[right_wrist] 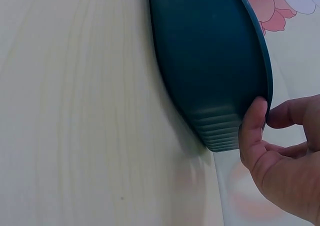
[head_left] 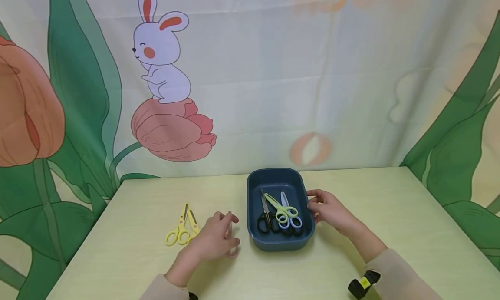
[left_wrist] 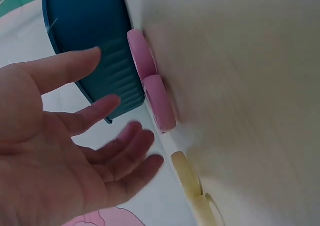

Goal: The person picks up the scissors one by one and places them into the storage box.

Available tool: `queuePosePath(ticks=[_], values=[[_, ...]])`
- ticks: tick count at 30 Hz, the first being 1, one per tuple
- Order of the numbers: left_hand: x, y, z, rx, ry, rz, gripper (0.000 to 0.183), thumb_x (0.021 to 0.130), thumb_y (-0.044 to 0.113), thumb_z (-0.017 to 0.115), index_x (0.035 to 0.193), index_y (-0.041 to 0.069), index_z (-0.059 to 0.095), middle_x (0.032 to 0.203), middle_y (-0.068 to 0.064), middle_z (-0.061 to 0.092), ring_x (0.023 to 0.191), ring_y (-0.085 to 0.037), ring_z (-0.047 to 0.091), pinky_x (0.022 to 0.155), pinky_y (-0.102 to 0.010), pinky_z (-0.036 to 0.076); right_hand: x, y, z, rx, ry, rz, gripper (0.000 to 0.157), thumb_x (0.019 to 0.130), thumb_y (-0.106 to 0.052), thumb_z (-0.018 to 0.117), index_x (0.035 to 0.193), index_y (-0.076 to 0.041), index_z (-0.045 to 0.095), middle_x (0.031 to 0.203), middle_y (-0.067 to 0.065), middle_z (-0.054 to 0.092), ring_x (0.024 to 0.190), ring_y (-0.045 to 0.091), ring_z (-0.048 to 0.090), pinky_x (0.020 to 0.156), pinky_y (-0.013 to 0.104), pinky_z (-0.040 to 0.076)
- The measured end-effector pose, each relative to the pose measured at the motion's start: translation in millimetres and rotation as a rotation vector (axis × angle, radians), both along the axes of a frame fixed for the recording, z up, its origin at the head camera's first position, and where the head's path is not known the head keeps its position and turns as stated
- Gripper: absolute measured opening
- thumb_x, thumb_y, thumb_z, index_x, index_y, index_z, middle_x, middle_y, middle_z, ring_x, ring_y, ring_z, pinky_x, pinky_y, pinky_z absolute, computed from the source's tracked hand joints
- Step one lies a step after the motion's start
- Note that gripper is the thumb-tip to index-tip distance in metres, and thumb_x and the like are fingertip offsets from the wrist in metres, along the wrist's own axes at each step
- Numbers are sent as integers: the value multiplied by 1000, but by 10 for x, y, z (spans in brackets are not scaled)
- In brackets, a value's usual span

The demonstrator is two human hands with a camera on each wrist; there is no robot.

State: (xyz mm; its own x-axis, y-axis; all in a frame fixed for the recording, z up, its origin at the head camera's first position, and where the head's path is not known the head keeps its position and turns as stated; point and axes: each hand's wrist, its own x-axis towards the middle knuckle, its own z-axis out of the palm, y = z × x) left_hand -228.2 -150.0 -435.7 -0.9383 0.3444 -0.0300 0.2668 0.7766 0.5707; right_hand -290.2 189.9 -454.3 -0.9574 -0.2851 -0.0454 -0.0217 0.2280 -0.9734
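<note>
My left hand (head_left: 212,237) hovers over pink scissors, fingers spread and holding nothing. It covers most of the pair; pink handle loops (left_wrist: 160,106) show in the left wrist view. Beside it on the left lie yellow scissors (head_left: 181,235), apparently two pairs, partly behind the hand. A dark blue bin (head_left: 269,247) stands right of the left hand. My right hand (head_left: 330,211) holds its right side by the rim, thumb (right_wrist: 253,118) against the outer wall. Inside lie several scissors, including black-handled (head_left: 263,225), light green (head_left: 280,208) and light blue (head_left: 297,222) ones.
The pale wooden table (head_left: 390,213) reaches back to a hanging cloth (head_left: 254,96) printed with a rabbit and tulips. A black band with a yellow patch (head_left: 364,283) sits at the right sleeve.
</note>
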Motion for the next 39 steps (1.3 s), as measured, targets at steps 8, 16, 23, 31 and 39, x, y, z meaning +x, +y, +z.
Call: queuePosePath(ticks=[8, 16, 23, 31, 39], values=[[88, 20, 28, -238, 23, -18, 53, 82, 22, 81, 128, 6, 60, 110, -11, 46, 105, -32, 43, 88, -57, 38, 21, -17, 26, 18, 7, -16, 49, 99, -2, 50, 143, 16, 40, 106, 21, 54, 75, 21, 61, 62, 29, 57], [54, 42, 1, -365, 52, -15, 30, 88, 31, 78, 94, 14, 55, 110, -14, 50, 104, -34, 44, 94, -61, 38, 28, -22, 36, 36, 5, -25, 48, 101, -3, 51, 144, 15, 40, 107, 21, 53, 77, 22, 61, 63, 30, 57], [-7, 54, -54, -359, 109, 32, 33, 95, 24, 69, 126, 12, 65, 121, -18, 57, 113, -39, 50, 95, -61, 40, 34, -29, 31, 34, 2, -22, 48, 102, -5, 51, 145, 14, 39, 108, 21, 54, 77, 22, 60, 63, 31, 57], [-14, 48, -45, -346, 137, 8, 20, 86, 19, 81, 96, 18, 63, 93, -9, 51, 91, -31, 51, 79, -53, 44, 22, -25, 30, 44, 7, -18, 48, 101, -4, 50, 145, 14, 39, 108, 23, 53, 74, 22, 61, 63, 30, 57], [-59, 62, -71, -284, 175, -16, 15, 84, 7, 79, 88, 14, 67, 88, -13, 52, 84, -32, 52, 71, -47, 51, 44, -38, 31, 86, 32, -24, 47, 101, -3, 49, 143, 15, 41, 107, 24, 54, 71, 22, 63, 63, 32, 58]])
